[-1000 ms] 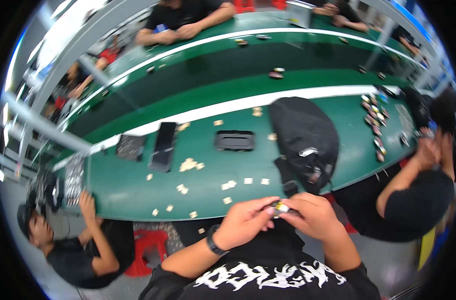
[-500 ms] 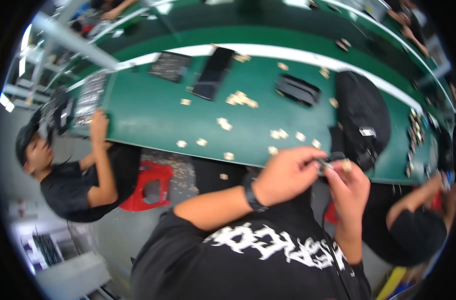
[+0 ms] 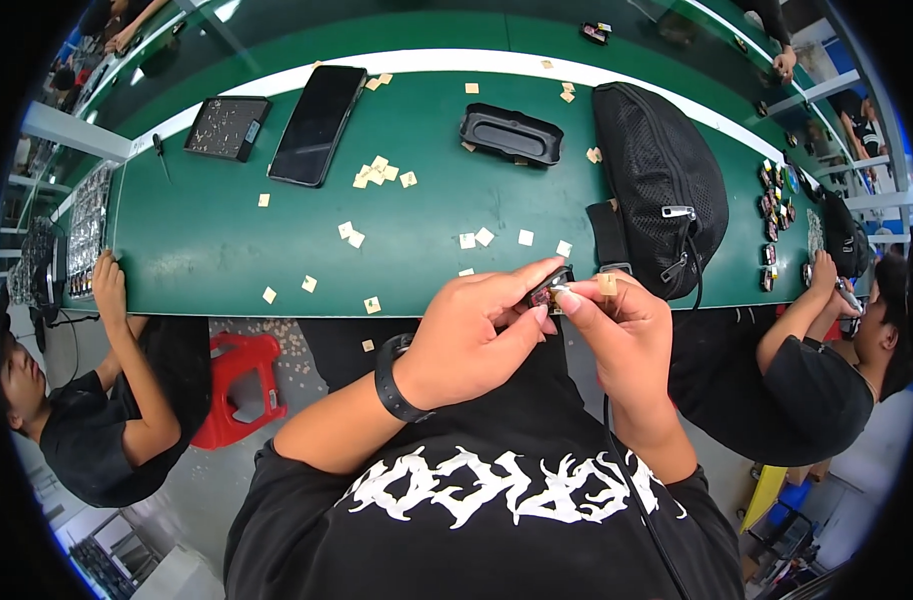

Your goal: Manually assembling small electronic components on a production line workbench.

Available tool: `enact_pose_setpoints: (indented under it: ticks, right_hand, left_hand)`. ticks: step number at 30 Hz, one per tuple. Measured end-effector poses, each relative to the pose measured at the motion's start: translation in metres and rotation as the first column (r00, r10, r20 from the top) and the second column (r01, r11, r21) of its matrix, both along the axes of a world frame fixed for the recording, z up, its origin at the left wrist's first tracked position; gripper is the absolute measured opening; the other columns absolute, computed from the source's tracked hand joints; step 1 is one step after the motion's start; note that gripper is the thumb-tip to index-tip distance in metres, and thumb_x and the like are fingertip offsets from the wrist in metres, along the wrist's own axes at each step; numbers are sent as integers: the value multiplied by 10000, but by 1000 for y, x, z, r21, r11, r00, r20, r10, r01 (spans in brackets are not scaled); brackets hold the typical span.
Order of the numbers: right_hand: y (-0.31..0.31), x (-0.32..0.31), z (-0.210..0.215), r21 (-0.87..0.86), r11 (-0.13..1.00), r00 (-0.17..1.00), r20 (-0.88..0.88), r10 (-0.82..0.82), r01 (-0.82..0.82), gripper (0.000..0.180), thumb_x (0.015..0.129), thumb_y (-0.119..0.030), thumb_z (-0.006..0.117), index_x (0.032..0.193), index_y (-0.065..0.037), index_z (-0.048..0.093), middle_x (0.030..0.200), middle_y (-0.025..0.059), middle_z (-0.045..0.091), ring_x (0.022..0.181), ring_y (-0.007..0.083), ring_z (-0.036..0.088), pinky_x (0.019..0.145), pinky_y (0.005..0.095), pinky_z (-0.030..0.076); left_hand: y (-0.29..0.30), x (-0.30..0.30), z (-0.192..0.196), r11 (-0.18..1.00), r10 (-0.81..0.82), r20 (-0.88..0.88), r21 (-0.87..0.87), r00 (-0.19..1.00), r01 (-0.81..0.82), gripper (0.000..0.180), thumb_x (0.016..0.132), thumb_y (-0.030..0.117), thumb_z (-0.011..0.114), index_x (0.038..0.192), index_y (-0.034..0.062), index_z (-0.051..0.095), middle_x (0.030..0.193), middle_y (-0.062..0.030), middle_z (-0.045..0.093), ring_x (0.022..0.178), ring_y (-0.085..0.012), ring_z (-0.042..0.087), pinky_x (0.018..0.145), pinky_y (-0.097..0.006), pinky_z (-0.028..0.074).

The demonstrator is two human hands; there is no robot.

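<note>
Fingers: my left hand pinches a small dark part between thumb and fingers; my right hand has its fingertips pressed together on the part's near end, a tan tab stuck just above them.
Part: held in the air between both sets of fingers, just off the counter edge, close to my chest.
Handling: I judge it light and stiff, small enough to slip or flick away; detail too small to tell if it is fragile.
Hold: I'd keep the pinch on its long sides with the left, leaving the end free for the right.
Beyond the fingers: black pouch just past the right ones; tan squares, a tray and a phone farther out.
Sides: other people sit well apart on both sides.
</note>
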State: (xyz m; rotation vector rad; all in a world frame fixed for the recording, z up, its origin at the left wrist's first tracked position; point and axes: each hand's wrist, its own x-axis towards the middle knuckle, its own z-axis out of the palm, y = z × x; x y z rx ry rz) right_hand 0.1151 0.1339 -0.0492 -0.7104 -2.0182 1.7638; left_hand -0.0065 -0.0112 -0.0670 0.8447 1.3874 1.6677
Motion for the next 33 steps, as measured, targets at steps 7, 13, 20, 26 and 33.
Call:
enact_pose_setpoints:
  ticks: [7, 13, 20, 26, 33]
  right_hand:
    - [-9, -12, -10, -368, 929, 993, -80, -82, 47, 243, 784, 50, 815, 853, -34, 599, 788, -50, 489, 713, 32, 524, 616, 180, 416]
    - [-2, -31, 5, -578, 814, 984, 100, 146, -62, 306, 791, 27, 807, 839, -89, 528, 757, -44, 535, 703, 45, 567, 611, 190, 420]
    - [-9, -26, 19, 47, 972, 970, -70, 232, -229, 191, 852, 5, 726, 1033, 22, 666, 799, 28, 568, 719, 63, 539, 610, 231, 428]
    - [-17, -40, 16, 801, 525, 867, -17, 498, -286, 461, 686, -39, 827, 1136, -38, 727, 787, 65, 612, 611, 176, 561, 507, 298, 446]
    - [-33, -64, 8, 777, 511, 816, 5, 579, -367, 484, 705, 0, 811, 1177, -47, 716, 717, 45, 597, 538, 178, 540, 485, 303, 435]
  left_hand:
    - [-16, -9, -11, 998, -39, 48, 50, 998, 37, 440, 957, -75, 531, 1396, -40, 529, 1057, -97, 671, 875, -129, 667, 787, -271, 564]
    - [-24, -26, -9, 988, -151, 188, 42, 971, 145, 431, 974, -47, 520, 1406, -49, 515, 1036, -102, 671, 872, -134, 663, 766, -272, 562]
    - [-44, -30, -7, 989, -111, 408, 138, 906, 59, 440, 995, -11, 465, 1433, -44, 489, 1034, -93, 666, 850, -127, 652, 758, -268, 548]
    - [-62, -45, 10, 991, -36, 61, 129, 997, 28, 452, 952, -38, 457, 1398, -45, 530, 959, -98, 672, 798, -122, 648, 728, -264, 541]
    - [-83, -58, 5, 991, 80, -187, 117, 979, -59, 475, 906, -63, 479, 1376, -45, 550, 923, -111, 673, 765, -122, 655, 710, -257, 537]
